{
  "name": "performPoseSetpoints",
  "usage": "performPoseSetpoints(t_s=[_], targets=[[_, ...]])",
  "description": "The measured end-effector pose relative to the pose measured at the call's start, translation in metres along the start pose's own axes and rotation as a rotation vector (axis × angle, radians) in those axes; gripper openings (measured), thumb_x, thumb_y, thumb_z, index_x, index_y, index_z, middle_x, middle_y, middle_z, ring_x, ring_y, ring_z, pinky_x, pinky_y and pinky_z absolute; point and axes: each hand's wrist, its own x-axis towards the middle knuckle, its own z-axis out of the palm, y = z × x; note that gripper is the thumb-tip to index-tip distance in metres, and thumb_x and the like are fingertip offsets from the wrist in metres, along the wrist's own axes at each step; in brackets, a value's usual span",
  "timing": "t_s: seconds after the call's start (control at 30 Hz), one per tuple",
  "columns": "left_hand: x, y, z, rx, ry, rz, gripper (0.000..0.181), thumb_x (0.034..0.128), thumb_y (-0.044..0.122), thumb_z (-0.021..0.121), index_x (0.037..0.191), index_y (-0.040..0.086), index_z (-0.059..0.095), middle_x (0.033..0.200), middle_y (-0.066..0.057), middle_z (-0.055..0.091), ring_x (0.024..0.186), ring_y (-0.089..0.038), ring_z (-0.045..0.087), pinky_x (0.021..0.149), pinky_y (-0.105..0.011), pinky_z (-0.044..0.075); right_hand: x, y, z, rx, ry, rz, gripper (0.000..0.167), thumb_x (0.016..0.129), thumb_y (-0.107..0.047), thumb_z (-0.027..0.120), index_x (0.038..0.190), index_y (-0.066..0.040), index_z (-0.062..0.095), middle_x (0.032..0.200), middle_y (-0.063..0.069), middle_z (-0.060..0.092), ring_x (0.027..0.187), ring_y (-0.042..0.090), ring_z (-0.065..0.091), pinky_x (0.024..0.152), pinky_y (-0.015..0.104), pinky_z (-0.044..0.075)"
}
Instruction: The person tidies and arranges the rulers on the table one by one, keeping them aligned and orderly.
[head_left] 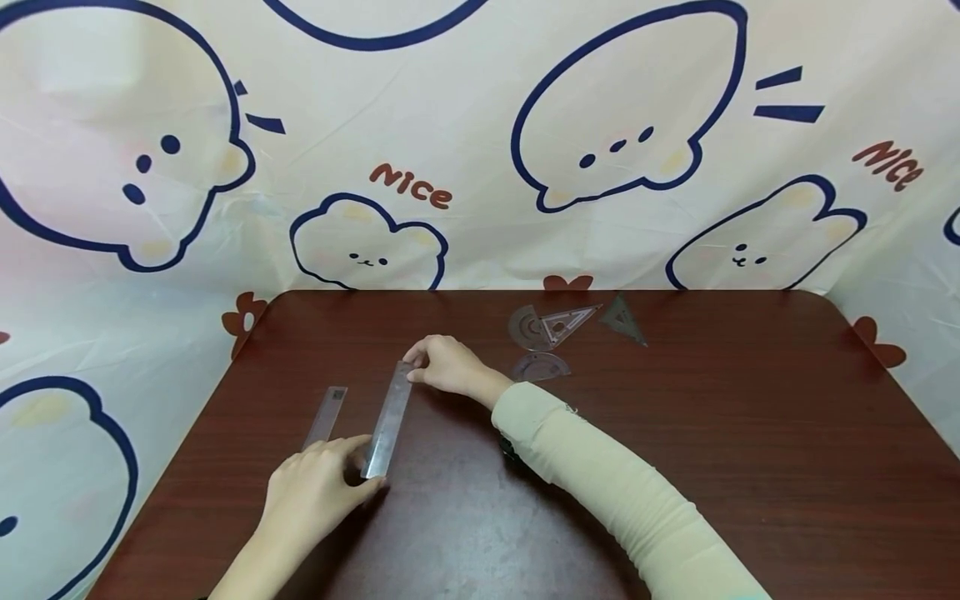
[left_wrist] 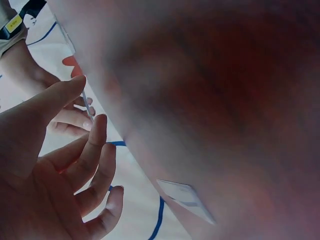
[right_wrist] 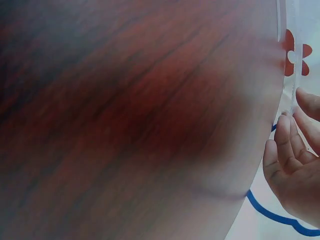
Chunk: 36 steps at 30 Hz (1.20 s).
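Observation:
A silvery ruler [head_left: 388, 421] is held at a slant above the brown table, between both hands. My left hand [head_left: 315, 487] has its thumb and forefinger at the sides of the ruler's lower end. At the upper end my right hand [head_left: 450, 365] pinches it between thumb and fingers. In the left wrist view the ruler [left_wrist: 87, 104] shows nearly edge-on beside the left hand [left_wrist: 65, 160]. A clear ruler [head_left: 327, 414] lies to the left, its near part hidden behind the left hand.
Toward the back of the table [head_left: 675, 417] lie two clear protractors [head_left: 528, 328] [head_left: 542, 366], a clear set square [head_left: 566, 325] and a greenish set square [head_left: 622, 321]. Patterned cloth [head_left: 480, 125] stands behind the table and at its sides.

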Motion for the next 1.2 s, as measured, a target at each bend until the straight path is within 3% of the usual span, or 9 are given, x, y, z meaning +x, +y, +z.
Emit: performPoseSetpoints(t_s=[0.37,0.8,1.2], targets=[[-0.011,-0.011,0.000,-0.029,-0.021,-0.015,0.046,0.0701,0.038,0.088,0.111,0.022,0.073,0.078,0.015,0.060,0.060,-0.013,0.046,0.054,-0.036,0.041,0.005,-0.009,0.006,-0.033,-0.054,-0.006,0.021,0.093,-0.018,0.071,0.114,-0.013,0.074,0.092,-0.007,0.067,0.084,0.006,0.059,0.079,0.021,0.046],[-0.017,-0.022,0.002,-0.046,-0.025,-0.018,0.055,0.0702,0.033,0.089,0.119,0.015,0.071,0.078,0.018,0.060,0.054,-0.008,0.041,0.051,-0.030,0.035,0.009,-0.021,0.021,-0.032,-0.102,0.023,0.022,0.095,-0.020,0.070,0.116,-0.015,0.072,0.090,-0.008,0.063,0.081,0.006,0.057,0.074,0.022,0.045],[-0.021,-0.035,0.001,-0.066,-0.110,-0.088,0.062,0.0708,0.038,0.088,0.124,0.013,0.068,0.079,0.015,0.061,0.060,-0.008,0.047,0.054,-0.031,0.038,0.015,-0.030,0.036,-0.101,-0.100,0.018,0.022,0.094,-0.022,0.071,0.115,-0.017,0.073,0.088,-0.010,0.061,0.078,0.003,0.056,0.070,0.019,0.044]])
